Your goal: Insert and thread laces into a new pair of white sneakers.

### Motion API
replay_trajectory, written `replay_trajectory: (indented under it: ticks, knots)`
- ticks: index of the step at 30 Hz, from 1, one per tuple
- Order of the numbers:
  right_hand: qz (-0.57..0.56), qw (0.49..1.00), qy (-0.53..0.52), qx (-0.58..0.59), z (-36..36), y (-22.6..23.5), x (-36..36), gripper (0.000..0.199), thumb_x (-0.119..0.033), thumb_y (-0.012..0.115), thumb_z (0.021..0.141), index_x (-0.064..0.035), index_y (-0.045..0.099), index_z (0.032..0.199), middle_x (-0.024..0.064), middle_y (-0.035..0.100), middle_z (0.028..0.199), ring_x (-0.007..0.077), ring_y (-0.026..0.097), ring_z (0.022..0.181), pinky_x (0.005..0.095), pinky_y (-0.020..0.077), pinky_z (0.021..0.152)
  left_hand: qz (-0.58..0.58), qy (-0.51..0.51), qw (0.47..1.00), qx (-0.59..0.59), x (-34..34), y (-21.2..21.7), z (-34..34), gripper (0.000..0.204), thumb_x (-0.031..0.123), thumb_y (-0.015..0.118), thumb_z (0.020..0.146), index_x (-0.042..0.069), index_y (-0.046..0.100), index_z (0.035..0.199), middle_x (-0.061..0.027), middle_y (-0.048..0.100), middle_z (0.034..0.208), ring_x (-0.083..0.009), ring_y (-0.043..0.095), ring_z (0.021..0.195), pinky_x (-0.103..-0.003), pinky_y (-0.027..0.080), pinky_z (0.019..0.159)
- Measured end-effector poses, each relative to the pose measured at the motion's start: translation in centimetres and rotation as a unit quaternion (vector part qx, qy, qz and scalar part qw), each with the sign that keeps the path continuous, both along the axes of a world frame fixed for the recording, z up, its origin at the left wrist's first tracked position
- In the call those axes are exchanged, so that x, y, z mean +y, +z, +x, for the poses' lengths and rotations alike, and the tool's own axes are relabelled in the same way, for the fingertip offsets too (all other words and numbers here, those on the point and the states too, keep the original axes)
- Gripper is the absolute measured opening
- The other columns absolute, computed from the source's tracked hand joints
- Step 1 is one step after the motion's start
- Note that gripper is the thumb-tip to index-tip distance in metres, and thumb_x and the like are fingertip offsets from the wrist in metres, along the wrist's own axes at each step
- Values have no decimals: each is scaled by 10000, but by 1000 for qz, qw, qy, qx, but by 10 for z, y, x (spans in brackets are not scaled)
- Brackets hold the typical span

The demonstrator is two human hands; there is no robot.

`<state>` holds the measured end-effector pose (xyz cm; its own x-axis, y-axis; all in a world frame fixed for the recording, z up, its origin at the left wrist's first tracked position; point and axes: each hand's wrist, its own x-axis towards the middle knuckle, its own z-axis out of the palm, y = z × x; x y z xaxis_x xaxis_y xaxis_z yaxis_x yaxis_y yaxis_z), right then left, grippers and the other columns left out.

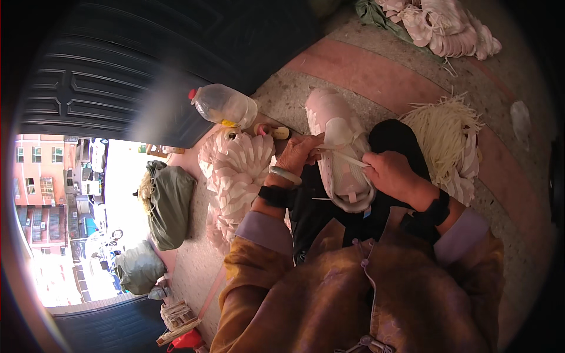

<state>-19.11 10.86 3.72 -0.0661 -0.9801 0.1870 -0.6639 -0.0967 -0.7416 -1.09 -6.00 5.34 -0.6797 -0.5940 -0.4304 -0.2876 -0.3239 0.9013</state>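
Across my black-trousered lap lies a pale pink and white shoe upper point(334, 112), its toe pointing away from me and its collar toward my body. A flat, pale shoelace point(348, 157) crosses its front. My left hand point(301, 150), wearing a bracelet, is closed with the fingertips pinching the lace at the upper's left side. On the other side, my right hand point(395, 175) is closed around the lace, its thumb and forefinger close to the eyelets. One loose lace end pokes out to the left near the collar.
Stacked shoe uppers point(238, 162) stand left of my lap. To the right, a bundle of cream laces point(442, 132) lies over more uppers. A clear bottle point(226, 106) with a red cap stands beyond. Grey-green sacks point(170, 206) sit by the open doorway; another heap of uppers point(450, 32) lies far right.
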Motion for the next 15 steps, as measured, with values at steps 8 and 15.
replay_trajectory:
  ticks: [8,15]
  knots:
    - [-208,928,64,301,-5,40,42,189,-125,550,687,-6,595,826,24,468,600,155,527,524,288,400,484,-64,-51,996,18,7,-12,-3,188,49,666,696,48,611,876,17,567,762,-56,481,609,-200,382,542]
    - [-143,926,121,329,-44,29,119,157,-69,620,694,-22,617,843,17,442,590,145,512,506,283,387,467,-149,-24,988,40,20,-28,0,279,-6,663,671,71,575,924,41,532,823,-57,483,647,-207,440,637]
